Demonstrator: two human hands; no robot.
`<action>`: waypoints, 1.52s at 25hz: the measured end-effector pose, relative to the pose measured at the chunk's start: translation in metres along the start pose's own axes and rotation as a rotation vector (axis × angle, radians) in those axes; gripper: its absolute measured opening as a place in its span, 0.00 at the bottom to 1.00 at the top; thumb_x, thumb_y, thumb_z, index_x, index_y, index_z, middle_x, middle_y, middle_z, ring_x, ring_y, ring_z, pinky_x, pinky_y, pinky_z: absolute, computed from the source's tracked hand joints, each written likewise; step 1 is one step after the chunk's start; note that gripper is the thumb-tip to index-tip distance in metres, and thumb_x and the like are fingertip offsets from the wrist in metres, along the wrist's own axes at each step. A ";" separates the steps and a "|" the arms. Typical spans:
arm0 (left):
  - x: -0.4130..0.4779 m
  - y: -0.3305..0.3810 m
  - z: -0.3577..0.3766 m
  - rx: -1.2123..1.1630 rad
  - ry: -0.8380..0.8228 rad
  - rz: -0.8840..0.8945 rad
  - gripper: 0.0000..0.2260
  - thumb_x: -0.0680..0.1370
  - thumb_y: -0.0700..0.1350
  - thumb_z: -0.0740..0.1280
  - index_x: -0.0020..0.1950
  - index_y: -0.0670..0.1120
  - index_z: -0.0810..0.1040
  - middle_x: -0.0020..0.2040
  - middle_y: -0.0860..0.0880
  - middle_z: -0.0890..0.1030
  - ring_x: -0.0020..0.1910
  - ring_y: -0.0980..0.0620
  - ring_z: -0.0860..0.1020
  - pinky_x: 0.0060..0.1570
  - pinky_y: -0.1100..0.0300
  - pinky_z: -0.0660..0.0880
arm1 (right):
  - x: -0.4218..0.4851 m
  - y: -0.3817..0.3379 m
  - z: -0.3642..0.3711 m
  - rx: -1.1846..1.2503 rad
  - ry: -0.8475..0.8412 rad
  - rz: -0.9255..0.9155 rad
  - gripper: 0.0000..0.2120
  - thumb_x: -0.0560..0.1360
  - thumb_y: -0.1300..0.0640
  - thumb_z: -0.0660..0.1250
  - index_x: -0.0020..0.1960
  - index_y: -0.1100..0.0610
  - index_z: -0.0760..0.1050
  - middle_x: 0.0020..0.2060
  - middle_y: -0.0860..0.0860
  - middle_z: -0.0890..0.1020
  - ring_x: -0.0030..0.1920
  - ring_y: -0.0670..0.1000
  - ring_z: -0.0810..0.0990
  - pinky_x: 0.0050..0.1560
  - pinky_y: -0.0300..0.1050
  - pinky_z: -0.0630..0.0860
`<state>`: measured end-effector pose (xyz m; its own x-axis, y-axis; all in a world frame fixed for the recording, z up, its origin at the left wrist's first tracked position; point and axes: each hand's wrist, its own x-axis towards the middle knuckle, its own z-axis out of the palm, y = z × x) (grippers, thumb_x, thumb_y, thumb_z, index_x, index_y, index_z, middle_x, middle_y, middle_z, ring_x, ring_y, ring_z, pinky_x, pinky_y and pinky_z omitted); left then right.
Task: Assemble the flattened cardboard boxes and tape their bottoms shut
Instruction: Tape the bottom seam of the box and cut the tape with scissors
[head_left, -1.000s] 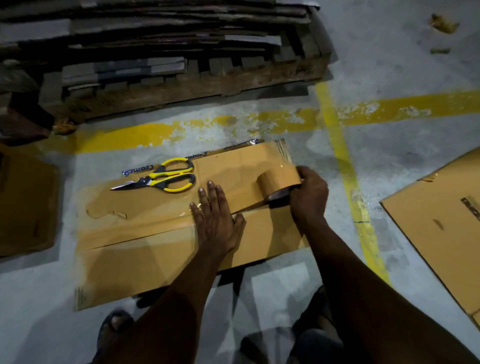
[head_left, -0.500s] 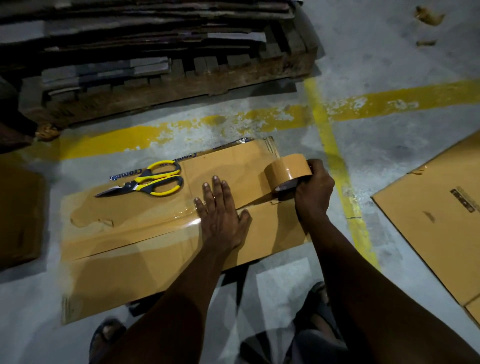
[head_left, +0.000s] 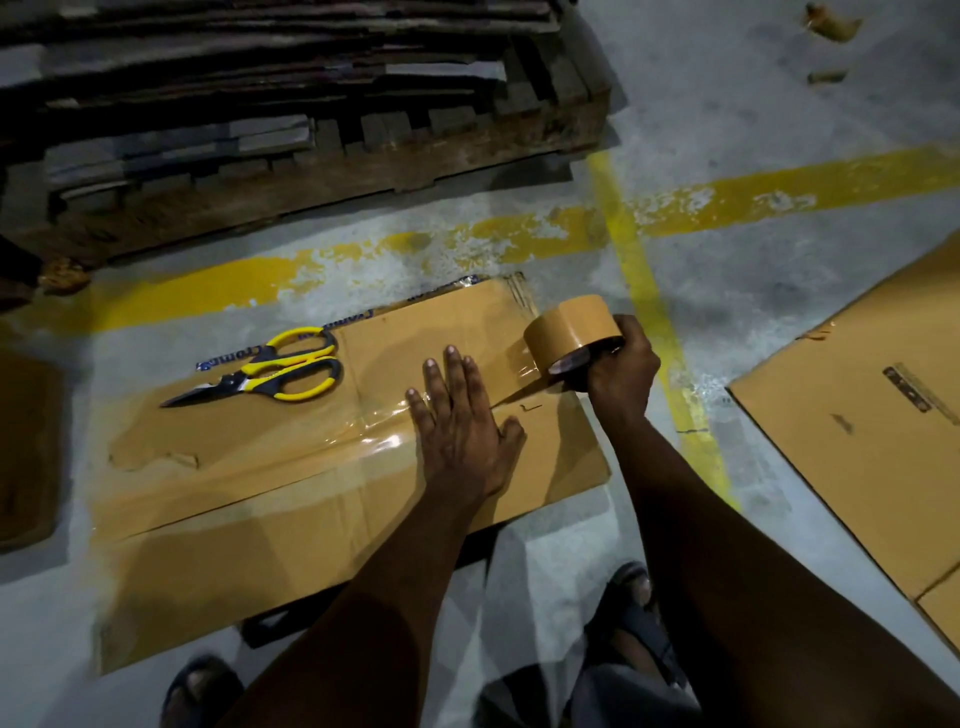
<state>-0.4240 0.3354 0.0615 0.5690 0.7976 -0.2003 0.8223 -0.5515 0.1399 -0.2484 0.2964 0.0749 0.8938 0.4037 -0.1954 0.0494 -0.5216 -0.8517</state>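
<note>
On a grey concrete floor (head_left: 727, 114) marked with yellow lines (head_left: 652, 312), in front of a wooden pallet (head_left: 311, 156), we see a flattened cardboard box (head_left: 311, 530) lying with its long axis left to right. The left hand (head_left: 460, 431) lies flat, fingers straight, pressing a glossy strip of tape (head_left: 332, 449) along the seam. The tape roll (head_left: 569, 330) stands at the strip's right end, just beyond the left hand, held in the curled fingers of the right hand (head_left: 621, 374). We judge this the nearer hand for drawing the tape on rightward. We count one roll, one pair of scissors (head_left: 275, 371) resting on the box, and one more cardboard sheet (head_left: 857, 457) at right.
</note>
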 end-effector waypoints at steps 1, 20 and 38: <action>0.001 0.004 -0.001 -0.006 -0.001 0.017 0.39 0.74 0.62 0.44 0.78 0.40 0.41 0.78 0.41 0.36 0.76 0.39 0.35 0.73 0.37 0.39 | 0.003 0.006 0.001 0.052 -0.077 0.032 0.16 0.70 0.71 0.62 0.50 0.56 0.79 0.40 0.55 0.81 0.40 0.55 0.80 0.35 0.44 0.75; 0.015 0.033 0.004 0.014 0.050 0.184 0.37 0.74 0.58 0.48 0.78 0.39 0.48 0.79 0.40 0.43 0.77 0.37 0.41 0.71 0.33 0.44 | 0.034 0.049 0.010 0.321 -0.096 0.490 0.12 0.77 0.68 0.60 0.57 0.57 0.74 0.51 0.67 0.80 0.41 0.67 0.84 0.28 0.58 0.81; -0.080 -0.202 -0.017 0.095 -0.033 0.016 0.33 0.78 0.58 0.45 0.78 0.41 0.50 0.79 0.41 0.44 0.77 0.38 0.45 0.71 0.35 0.50 | -0.043 0.004 0.041 -1.051 0.110 -0.460 0.35 0.73 0.49 0.63 0.77 0.58 0.60 0.76 0.67 0.56 0.74 0.75 0.52 0.71 0.74 0.46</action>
<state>-0.6358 0.3876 0.0657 0.5804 0.7809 -0.2308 0.8087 -0.5859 0.0513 -0.3052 0.3077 0.0595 0.7262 0.6776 0.1163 0.6819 -0.7314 0.0040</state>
